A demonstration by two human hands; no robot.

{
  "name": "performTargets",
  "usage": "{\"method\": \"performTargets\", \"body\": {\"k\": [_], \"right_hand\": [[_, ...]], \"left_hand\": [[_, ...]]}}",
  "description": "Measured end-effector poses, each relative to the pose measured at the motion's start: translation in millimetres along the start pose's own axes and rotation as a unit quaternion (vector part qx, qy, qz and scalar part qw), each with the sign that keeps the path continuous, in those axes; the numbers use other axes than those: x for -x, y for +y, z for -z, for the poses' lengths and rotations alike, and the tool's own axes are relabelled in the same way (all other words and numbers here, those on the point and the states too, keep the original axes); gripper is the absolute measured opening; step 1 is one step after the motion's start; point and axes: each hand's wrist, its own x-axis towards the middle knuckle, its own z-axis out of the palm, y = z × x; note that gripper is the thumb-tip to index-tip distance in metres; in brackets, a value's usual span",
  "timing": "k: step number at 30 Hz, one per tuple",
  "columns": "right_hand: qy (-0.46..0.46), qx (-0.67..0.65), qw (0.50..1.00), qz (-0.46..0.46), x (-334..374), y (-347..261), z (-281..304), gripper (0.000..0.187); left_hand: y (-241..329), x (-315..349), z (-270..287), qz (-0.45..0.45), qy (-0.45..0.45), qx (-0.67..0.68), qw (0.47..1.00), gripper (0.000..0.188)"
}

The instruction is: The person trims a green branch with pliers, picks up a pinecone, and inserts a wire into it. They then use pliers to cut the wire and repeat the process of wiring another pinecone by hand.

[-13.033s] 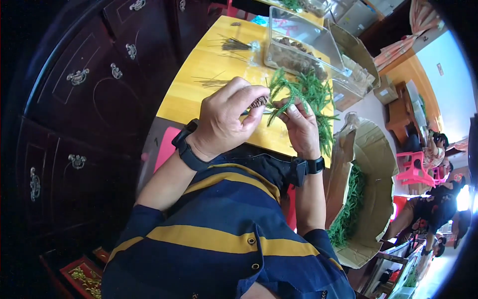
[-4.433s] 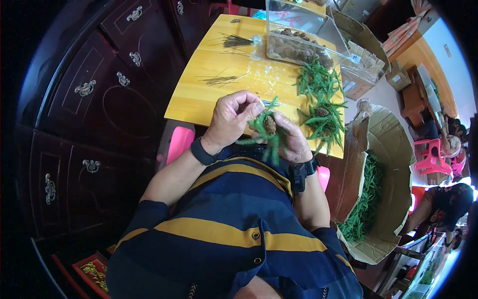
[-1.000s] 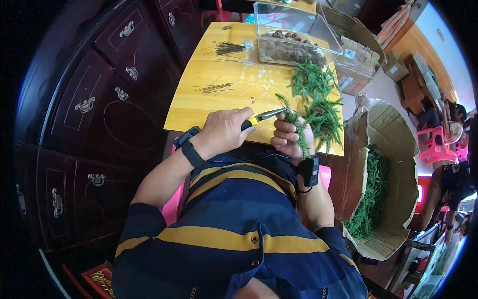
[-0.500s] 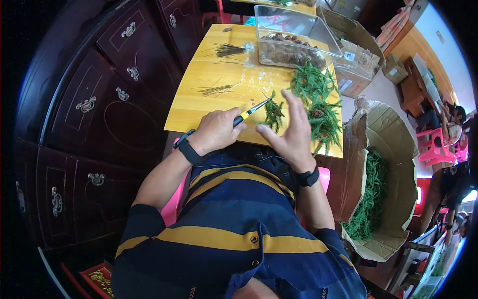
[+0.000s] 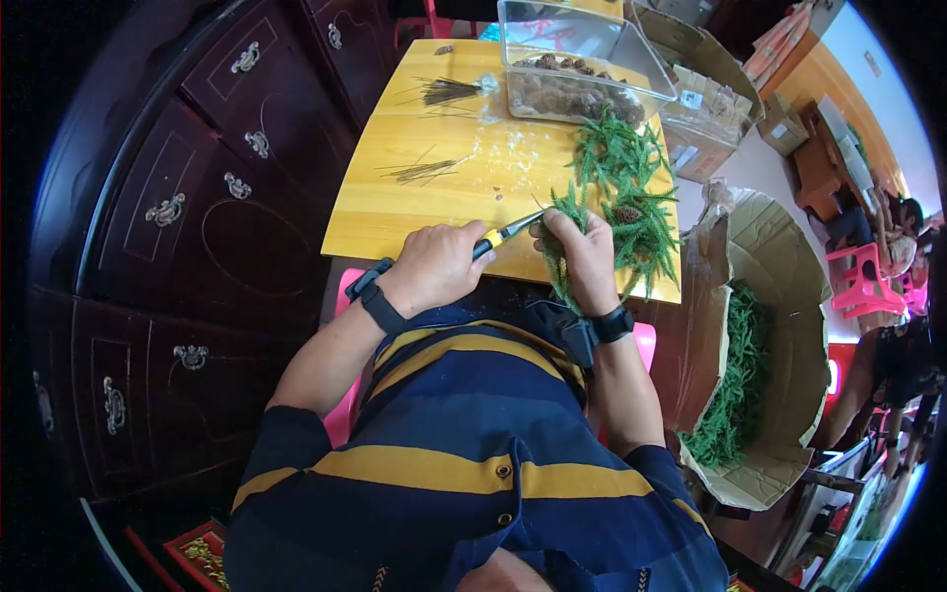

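My left hand (image 5: pixel 439 264) is closed round the black and yellow handles of long-nose pliers (image 5: pixel 513 229). Their metal tips reach the fingers of my right hand (image 5: pixel 584 259). That hand grips a green artificial pine sprig (image 5: pixel 558 264), whose needles stick out above and below the fingers. Just right of it on the table lie a sprig with a brown pine cone (image 5: pixel 627 213) and more green sprigs (image 5: pixel 617 153). Whether the plier jaws hold a wire is too small to tell.
Thin dark wires lie on the yellow table (image 5: pixel 385 222) in two bundles, one near (image 5: pixel 424 171), one farther (image 5: pixel 449 92). A clear bin (image 5: pixel 552 111) of pine cones stands at the back. Right of the table, a cardboard box (image 5: pixel 779 257) holds greenery. Dark drawers (image 5: pixel 212 212) flank the left.
My right hand was open above the sprig; now it has closed on it. The sprig is lifted and turned at the plier tips. My left hand still holds the pliers.
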Motion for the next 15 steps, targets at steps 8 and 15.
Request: {"method": "performTargets", "body": {"k": [8,15], "right_hand": [[-0.192,-0.188,0.937,-0.222,-14.6,6.5,42.6,0.019],[-0.192,-0.168,0.955,-0.149,-9.8,-0.3,30.1,0.019]], "left_hand": [[-8.1,4.9,8.2,-0.059,-0.016,-0.019,0.998,0.026],[-16.1,5.9,13.6,-0.06,-0.01,0.028,0.998,0.028]]}}
